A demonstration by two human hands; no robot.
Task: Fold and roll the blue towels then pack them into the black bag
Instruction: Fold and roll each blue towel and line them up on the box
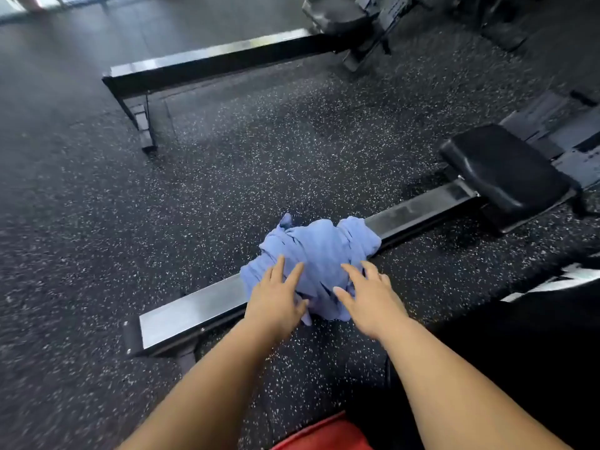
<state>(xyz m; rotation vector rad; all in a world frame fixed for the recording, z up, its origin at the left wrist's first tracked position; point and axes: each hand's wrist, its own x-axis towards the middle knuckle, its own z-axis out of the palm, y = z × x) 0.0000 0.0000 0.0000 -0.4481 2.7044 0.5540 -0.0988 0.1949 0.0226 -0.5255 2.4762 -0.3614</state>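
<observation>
You are at the very start. The blue towels (319, 246) lie in a crumpled heap on the metal rail (194, 308) of a rowing machine, and none looks folded or rolled yet. Your left hand (276, 302) and right hand (371, 303) are both wide open, fingers spread, at the near side of the heap, holding nothing; I cannot tell if they touch the cloth. Next, I think you need to pinch one towel, pull it free and lay it flat. The black shape (519, 336) on your right may be the bag; I cannot tell.
</observation>
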